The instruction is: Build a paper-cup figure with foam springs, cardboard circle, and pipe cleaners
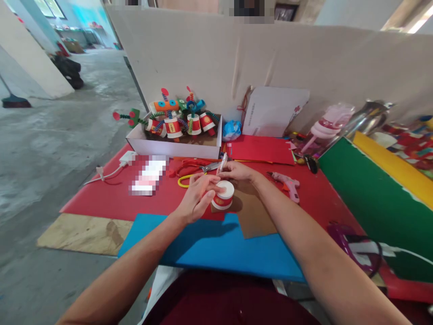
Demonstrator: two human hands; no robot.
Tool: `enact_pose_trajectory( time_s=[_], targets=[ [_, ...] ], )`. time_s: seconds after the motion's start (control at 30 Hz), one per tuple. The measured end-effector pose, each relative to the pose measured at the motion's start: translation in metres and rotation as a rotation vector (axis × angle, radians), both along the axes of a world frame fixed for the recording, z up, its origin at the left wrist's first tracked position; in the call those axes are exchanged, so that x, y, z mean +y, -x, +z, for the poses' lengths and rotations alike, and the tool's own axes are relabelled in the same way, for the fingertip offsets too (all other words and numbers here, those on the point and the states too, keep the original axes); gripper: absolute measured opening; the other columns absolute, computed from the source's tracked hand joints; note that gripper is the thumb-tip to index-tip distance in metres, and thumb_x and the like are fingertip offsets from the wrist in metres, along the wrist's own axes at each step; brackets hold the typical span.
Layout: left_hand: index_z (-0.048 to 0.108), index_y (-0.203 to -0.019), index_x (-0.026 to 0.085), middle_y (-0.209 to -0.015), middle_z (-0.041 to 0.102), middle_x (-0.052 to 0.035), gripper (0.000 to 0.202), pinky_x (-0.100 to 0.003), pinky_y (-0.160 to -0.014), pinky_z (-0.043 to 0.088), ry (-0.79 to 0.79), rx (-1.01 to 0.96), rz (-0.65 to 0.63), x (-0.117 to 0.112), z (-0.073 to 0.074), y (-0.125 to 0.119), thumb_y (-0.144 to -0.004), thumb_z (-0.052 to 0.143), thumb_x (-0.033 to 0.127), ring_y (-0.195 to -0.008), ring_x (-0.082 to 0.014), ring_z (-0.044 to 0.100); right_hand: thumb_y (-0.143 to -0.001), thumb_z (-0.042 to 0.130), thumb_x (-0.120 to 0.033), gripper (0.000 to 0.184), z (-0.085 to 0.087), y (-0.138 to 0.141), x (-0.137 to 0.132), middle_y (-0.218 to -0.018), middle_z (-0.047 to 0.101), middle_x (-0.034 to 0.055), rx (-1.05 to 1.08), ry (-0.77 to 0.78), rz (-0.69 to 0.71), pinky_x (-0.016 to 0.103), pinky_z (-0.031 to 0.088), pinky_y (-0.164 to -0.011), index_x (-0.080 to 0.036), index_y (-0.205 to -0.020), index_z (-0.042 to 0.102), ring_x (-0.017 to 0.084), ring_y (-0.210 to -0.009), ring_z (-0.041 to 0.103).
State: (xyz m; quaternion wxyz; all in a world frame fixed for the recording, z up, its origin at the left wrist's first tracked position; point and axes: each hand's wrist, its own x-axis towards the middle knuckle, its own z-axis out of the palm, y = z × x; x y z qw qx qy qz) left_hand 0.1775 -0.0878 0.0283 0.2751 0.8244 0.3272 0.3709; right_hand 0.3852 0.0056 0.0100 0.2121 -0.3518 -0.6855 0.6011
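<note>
A red and white paper cup [224,199] stands upside down on a piece of brown cardboard [256,217]. My left hand [199,198] steadies it, with fingers resting on the white base and the thumb at its side. In my right hand [238,171] a white pen [223,162] is gripped just behind the cup, its upper end pointing up. The pen's tip is hidden by the fingers. Right behind my hands lie scissors with yellow handles [184,181] and another pair with red handles [192,166].
A white box [176,149] holds several cup figures with coiled limbs. To the right are a pink glue gun [287,184], a pink bottle [329,126] and a green board [375,203]. A blue sheet [209,253] covers the near edge; a power adapter [128,158] lies left.
</note>
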Motion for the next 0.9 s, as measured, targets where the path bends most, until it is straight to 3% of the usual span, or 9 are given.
enact_pose_trajectory(
  time_s=[0.27,0.57,0.9],
  targets=[
    [0.050,-0.114,0.019,-0.096,0.075,-0.0065,0.040,-0.043,-0.102,0.026,-0.013,0.028,0.016,-0.002,0.002,0.001,-0.094,0.025,0.044,-0.108,-0.0251,0.055,-0.069,0.075,-0.040,0.028,-0.007,-0.009,-0.007,-0.073,0.068,-0.0003,0.053,-0.003,-0.145,0.024,0.049,-0.066,-0.016,-0.077,0.065,0.013,-0.067,0.061],
    [0.053,-0.118,0.019,-0.094,0.074,-0.0072,0.047,-0.045,-0.100,0.028,-0.035,0.039,0.033,-0.003,0.002,0.001,-0.095,0.022,0.048,-0.108,-0.0263,0.054,-0.072,0.074,-0.034,0.023,-0.017,-0.015,-0.028,-0.071,0.068,0.0019,0.131,0.036,-0.329,0.025,0.051,-0.063,-0.014,-0.076,0.065,0.012,-0.064,0.061],
    [0.053,-0.113,0.019,-0.096,0.074,-0.0074,0.047,-0.044,-0.098,0.031,-0.048,0.053,0.059,-0.003,-0.002,0.002,-0.095,0.022,0.050,-0.110,-0.0262,0.053,-0.070,0.075,-0.036,0.025,-0.030,-0.023,-0.049,-0.069,0.067,0.0014,0.274,0.025,-0.514,0.026,0.053,-0.063,-0.015,-0.076,0.062,0.012,-0.062,0.061]
  ],
)
